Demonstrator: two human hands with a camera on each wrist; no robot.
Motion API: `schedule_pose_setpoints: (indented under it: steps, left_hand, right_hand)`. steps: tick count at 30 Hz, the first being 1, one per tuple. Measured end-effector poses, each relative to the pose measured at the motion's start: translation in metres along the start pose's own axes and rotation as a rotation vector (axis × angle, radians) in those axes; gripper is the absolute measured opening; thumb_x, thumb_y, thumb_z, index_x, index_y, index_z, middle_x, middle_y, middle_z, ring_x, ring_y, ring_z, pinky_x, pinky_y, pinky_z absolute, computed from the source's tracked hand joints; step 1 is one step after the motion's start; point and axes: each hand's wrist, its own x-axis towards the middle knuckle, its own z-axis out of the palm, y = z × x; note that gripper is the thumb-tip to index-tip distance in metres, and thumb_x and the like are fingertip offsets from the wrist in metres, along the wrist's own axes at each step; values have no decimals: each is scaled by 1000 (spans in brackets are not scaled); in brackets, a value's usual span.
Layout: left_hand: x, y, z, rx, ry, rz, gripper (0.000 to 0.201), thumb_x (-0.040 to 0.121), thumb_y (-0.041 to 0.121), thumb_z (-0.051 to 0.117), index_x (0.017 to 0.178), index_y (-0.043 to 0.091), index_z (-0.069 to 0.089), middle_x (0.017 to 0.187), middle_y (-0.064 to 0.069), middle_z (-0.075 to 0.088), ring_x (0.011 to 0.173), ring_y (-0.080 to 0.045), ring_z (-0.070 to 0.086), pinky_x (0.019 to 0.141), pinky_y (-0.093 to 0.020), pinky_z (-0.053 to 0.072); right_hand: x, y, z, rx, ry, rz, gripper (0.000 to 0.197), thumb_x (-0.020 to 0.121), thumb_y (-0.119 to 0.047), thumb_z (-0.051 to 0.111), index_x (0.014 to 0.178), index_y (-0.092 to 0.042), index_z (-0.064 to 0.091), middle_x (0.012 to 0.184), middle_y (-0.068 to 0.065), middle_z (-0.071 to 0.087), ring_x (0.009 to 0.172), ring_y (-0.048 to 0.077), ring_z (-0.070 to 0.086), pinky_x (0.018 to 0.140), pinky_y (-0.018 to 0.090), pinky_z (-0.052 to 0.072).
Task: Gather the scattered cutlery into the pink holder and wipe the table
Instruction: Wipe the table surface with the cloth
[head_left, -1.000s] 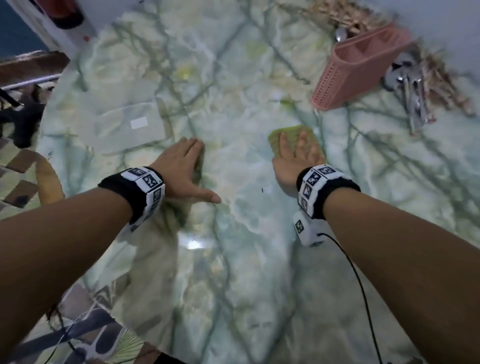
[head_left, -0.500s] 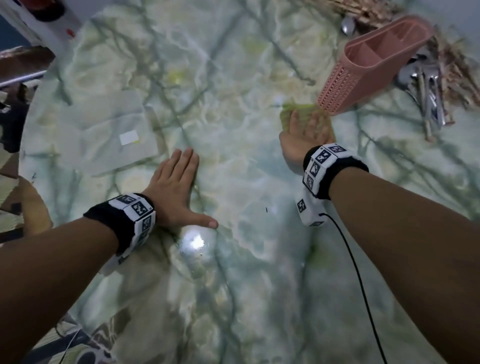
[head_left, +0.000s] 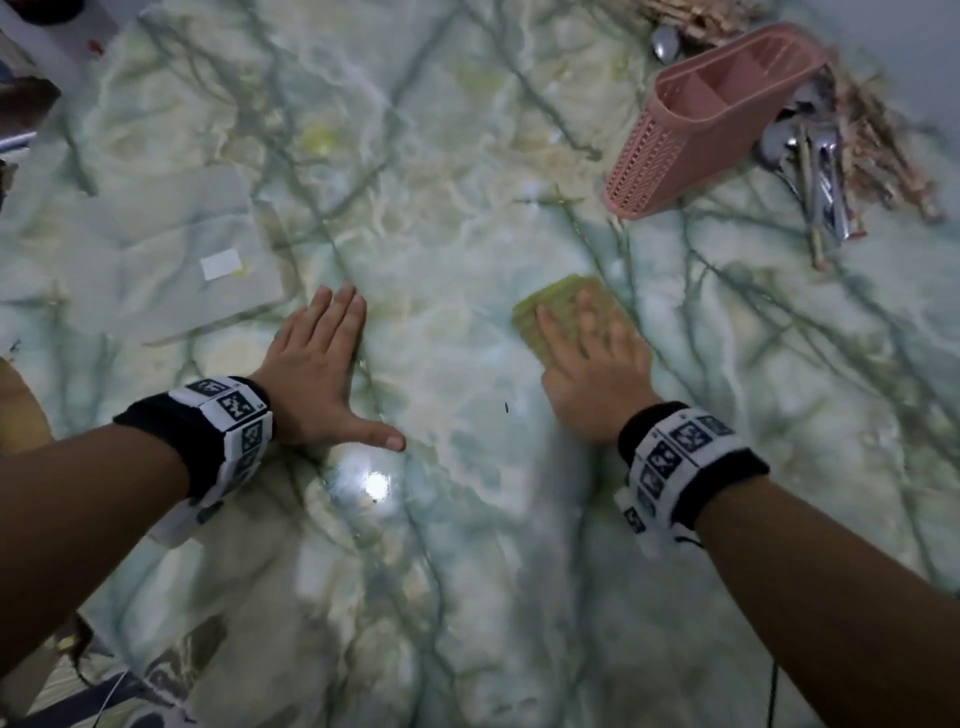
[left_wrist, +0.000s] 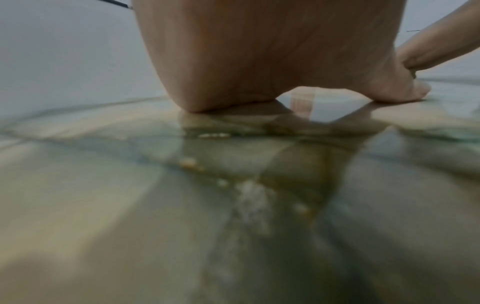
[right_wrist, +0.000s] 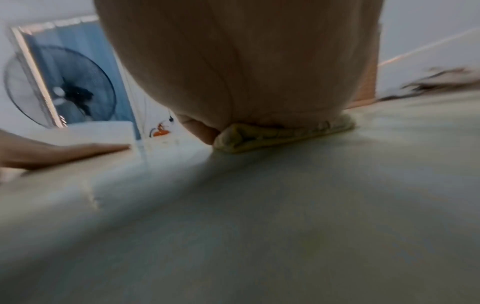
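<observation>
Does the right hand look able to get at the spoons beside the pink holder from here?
Probably yes: bare table lies between the right hand and the spoons, and the pink holder stands to their left. It's pressing the cloth now.

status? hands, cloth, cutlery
Right hand flat, pressing yellow cloth on table. Left hand flat on table. Cutlery beside pink holder, holder looks empty.
</observation>
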Motion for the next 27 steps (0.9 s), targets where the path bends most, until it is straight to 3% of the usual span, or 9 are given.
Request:
schedule_pose_setpoints:
  steps: [3,6,9,12,15,19,23,25,27]
  left_hand:
    - [-1,0,-1,5,0,1,164,37,113,33,156,18,-26,162,4,-33,150,-18,-30,125,-43,-8]
    - [-1,1,1,7,22,8,166,35,113,33,157,17,-24,164,2,-29,151,-19,-27,126,-43,-8]
    - [-2,0,1,22,40,21,169,33,113,36,158,15,-22,166,0,-26,152,-20,-25,125,-41,-8]
    - [-1,-2,2,22,38,23,170,32,113,37,158,15,-21,166,-2,-25,153,-22,-24,125,-42,-8]
    - [0,-3,2,29,25,25,170,32,113,38,157,15,-24,165,-2,-27,152,-22,-26,125,-42,-9]
    - [-1,-3,3,18,37,28,170,32,112,41,157,16,-23,166,-1,-25,152,-21,-25,123,-40,-10]
    - [-1,-1,1,8,35,22,170,31,113,39,158,15,-21,167,-2,-24,153,-20,-24,125,-40,-9]
    - [-2,1,-2,20,11,17,171,30,113,38,157,15,-22,166,-2,-26,152,-20,-25,125,-40,-10]
    - [-2,2,-5,40,-20,8,173,28,113,37,156,15,-25,165,-2,-29,152,-21,-27,124,-40,-10]
  right_hand:
    - [25,28,-18,19,-48,123,66,98,-46,22,159,-44,-4,169,4,-17,155,36,-11,124,57,2]
    - [53,15,-32,114,-32,276,65,100,-44,21,157,-49,-9,168,-1,-21,154,34,-17,124,52,-8]
    - [71,3,-38,139,-33,317,67,96,-44,19,157,-48,-9,168,0,-20,154,35,-19,123,52,-10]
    - [83,-15,-46,210,-31,302,69,93,-47,18,157,-48,-6,169,1,-17,154,37,-18,123,53,-10]
    - [98,-37,-55,453,-34,175,70,91,-53,22,160,-44,12,170,8,-2,155,41,-5,123,58,-1]
    - [99,-87,-51,90,-20,-59,63,102,-47,24,162,-39,4,170,7,-12,155,38,-11,123,59,-2]
    - [54,-95,-15,-62,-214,-261,63,100,-47,24,155,-54,-8,166,-5,-26,152,27,-25,122,51,-13]
    - [37,-59,-6,-42,-240,-187,64,98,-50,19,152,-56,-15,164,-7,-32,151,27,-29,121,52,-15]
    - [30,-23,-9,6,-161,28,66,97,-48,19,153,-54,-17,165,-5,-30,153,30,-25,122,53,-12]
